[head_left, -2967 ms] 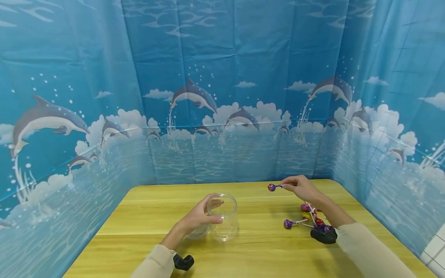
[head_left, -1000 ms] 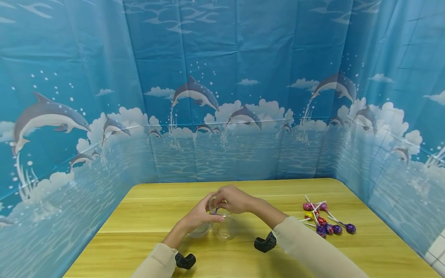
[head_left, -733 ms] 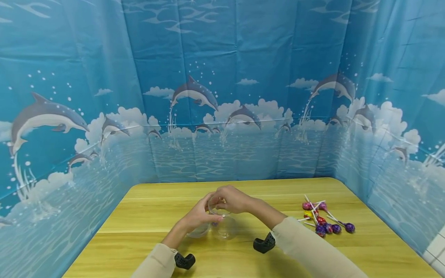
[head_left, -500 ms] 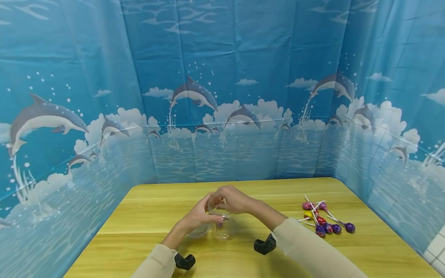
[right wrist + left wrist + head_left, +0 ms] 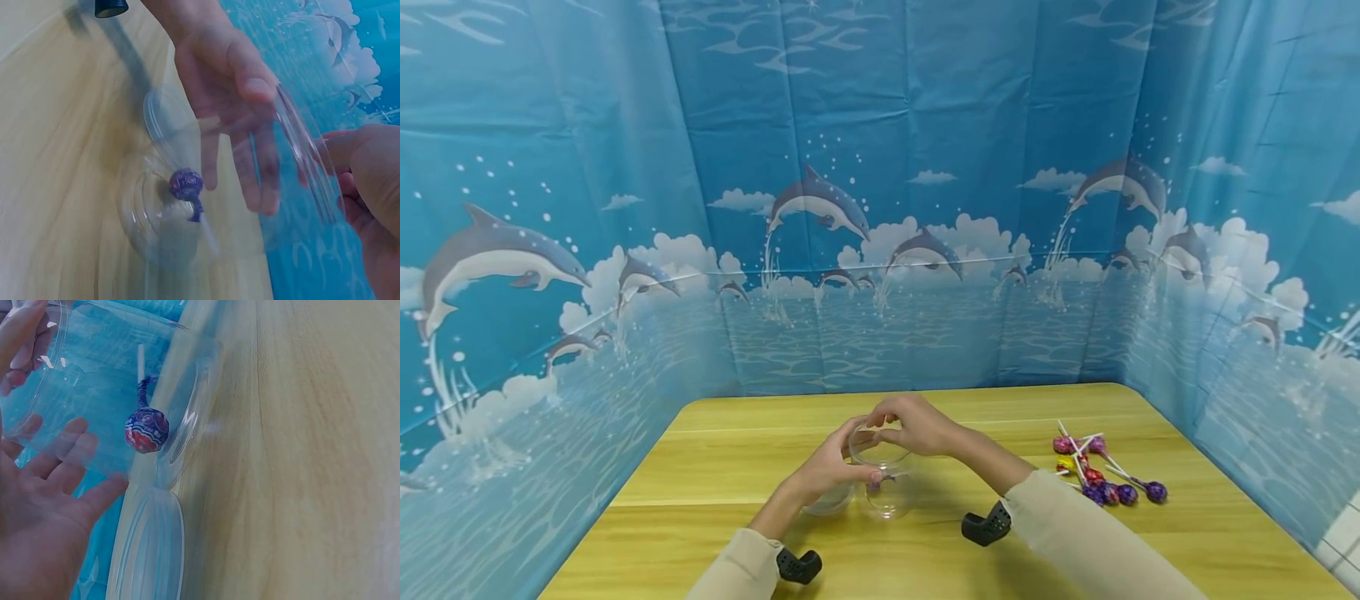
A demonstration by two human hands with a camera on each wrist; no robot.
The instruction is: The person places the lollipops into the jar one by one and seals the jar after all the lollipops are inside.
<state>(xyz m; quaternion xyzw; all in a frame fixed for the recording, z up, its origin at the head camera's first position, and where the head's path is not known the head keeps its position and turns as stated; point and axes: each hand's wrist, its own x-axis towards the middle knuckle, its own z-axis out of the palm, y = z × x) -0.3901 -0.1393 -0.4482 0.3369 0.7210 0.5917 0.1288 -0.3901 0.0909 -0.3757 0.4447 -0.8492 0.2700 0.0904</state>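
Note:
A clear plastic jar (image 5: pixel 891 502) stands upright on the table, held around its side by my left hand (image 5: pixel 829 468), thumb in front and fingers behind. Inside the jar is one purple-wrapped lollipop (image 5: pixel 147 430), low down near the bottom with its stick up. My right hand (image 5: pixel 919 425) is at the jar's mouth, its fingers bent loosely by the rim and nothing between them. The same lollipop (image 5: pixel 186 184) shows through the wall in the right wrist view. Beside the jar, partly hidden by my left hand, lies a clear round lid (image 5: pixel 831 502).
Several lollipops (image 5: pixel 1093 473) in purple, red, pink and yellow wrappers lie in a loose pile on the right of the yellow wooden table (image 5: pixel 730 475). A blue dolphin-print curtain (image 5: pixel 880 333) hangs behind the table and along its sides.
My right hand has carried a lollipop leftward from the pile to the jar and let it go inside. It has since drawn slightly up and right. My left hand stays on the jar.

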